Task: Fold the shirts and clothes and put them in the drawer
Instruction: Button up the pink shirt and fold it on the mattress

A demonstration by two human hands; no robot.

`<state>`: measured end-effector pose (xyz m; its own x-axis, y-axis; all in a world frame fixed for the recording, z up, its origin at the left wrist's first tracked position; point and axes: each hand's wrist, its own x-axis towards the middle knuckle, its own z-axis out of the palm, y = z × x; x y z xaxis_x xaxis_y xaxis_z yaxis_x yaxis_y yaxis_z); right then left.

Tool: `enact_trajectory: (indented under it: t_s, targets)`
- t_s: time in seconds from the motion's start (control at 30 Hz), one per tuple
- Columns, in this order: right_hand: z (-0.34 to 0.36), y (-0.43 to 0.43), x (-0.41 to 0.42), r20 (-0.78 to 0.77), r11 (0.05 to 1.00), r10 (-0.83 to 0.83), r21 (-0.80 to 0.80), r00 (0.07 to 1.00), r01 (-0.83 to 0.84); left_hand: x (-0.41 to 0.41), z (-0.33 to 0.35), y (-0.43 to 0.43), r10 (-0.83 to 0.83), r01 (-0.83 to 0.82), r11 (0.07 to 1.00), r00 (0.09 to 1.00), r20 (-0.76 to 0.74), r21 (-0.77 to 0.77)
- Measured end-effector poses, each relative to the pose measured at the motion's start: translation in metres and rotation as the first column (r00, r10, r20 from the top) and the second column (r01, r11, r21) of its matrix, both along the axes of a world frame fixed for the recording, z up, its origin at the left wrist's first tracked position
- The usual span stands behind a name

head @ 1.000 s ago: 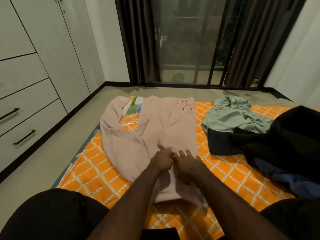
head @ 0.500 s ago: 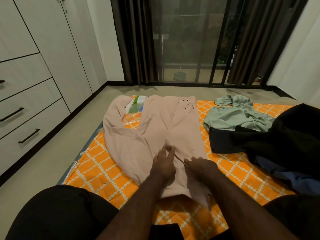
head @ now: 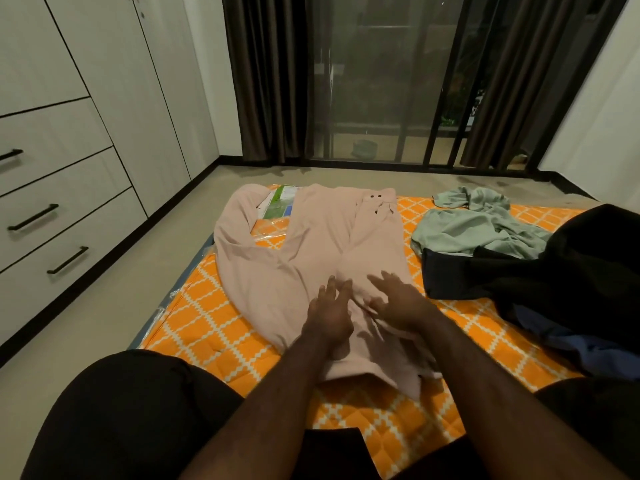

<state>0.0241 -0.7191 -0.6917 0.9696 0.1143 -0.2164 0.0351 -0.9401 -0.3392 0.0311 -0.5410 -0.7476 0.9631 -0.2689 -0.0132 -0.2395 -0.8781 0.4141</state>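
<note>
Hands lay flat, fingers spread, side by side on the near part of a pink garment point(head: 311, 251): left hand point(head: 329, 315), right hand point(head: 398, 303). The garment stretched away from them across an orange quilted mattress point(head: 207, 327).

A pink garment point(head: 311, 251) lies spread on an orange patterned mattress point(head: 207, 320) on the floor. Both hands rest flat on its near part, fingers spread: the left hand point(head: 329, 317) just beside the right hand point(head: 398, 303). A green-and-white packet point(head: 280, 202) shows at the far edge, partly under the garment. To the right lie a pale green shirt point(head: 474, 226) and a heap of dark clothes point(head: 571, 271). Closed drawers point(head: 62, 216) with dark handles line the left wall.
</note>
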Motion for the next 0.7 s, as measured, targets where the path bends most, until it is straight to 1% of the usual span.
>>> enact_trajectory:
  t_s: [0.07,0.1,0.17,0.2,0.27,0.33,0.4,0.43,0.53,0.57,0.63,0.7]
  targets:
    - [0.008,-0.005,0.005,0.166,0.994,-0.083,0.078,0.983,0.071,0.004,-0.002,-0.002,-0.002,0.002,1.000,1.000,0.029,0.017]
    - [0.008,-0.006,0.007,0.228,0.994,-0.093,0.074,0.969,0.078,0.004,-0.002,-0.003,-0.003,0.003,1.000,0.999,0.033,0.015]
    - [0.002,-0.005,0.007,0.283,0.999,-0.049,-0.004,0.958,0.052,0.003,-0.004,-0.007,-0.021,0.020,1.000,0.999,0.024,0.015]
    - [-0.003,-0.004,0.006,0.282,0.998,-0.018,-0.046,0.959,0.033,0.001,-0.004,-0.008,-0.033,0.032,0.999,0.999,0.015,0.018]
    - [-0.020,-0.003,0.006,0.217,0.995,0.000,-0.097,0.976,0.022,-0.004,-0.007,-0.010,-0.055,0.055,0.998,0.998,0.008,0.035]
    - [-0.040,-0.004,0.002,0.080,0.993,-0.031,-0.114,0.996,0.040,-0.009,-0.012,-0.008,-0.075,0.074,0.995,0.997,0.014,0.061]
    - [-0.054,-0.005,-0.003,-0.076,0.994,-0.063,-0.096,0.995,0.055,-0.009,-0.017,-0.007,-0.080,0.079,0.994,0.997,0.016,0.078]
    - [-0.059,-0.007,-0.001,-0.114,0.996,-0.071,-0.070,0.991,0.063,-0.008,-0.018,-0.006,-0.077,0.075,0.993,0.997,0.019,0.085]
    - [-0.045,-0.009,0.012,-0.120,0.993,-0.092,0.069,0.988,0.101,-0.004,-0.018,-0.009,-0.082,0.077,0.994,0.995,0.053,0.078]
    - [-0.038,-0.011,0.018,-0.112,0.992,-0.098,0.071,0.989,0.106,-0.004,-0.016,-0.011,-0.079,0.076,0.995,0.996,0.051,0.060]
    - [-0.031,-0.012,0.020,-0.102,0.998,-0.063,-0.025,0.993,0.061,-0.005,-0.014,-0.014,-0.057,0.056,0.998,0.998,0.014,0.037]
    - [-0.034,-0.009,0.012,-0.136,0.991,-0.003,-0.136,0.991,-0.016,-0.003,-0.012,-0.015,-0.036,0.037,0.999,0.999,-0.030,0.029]
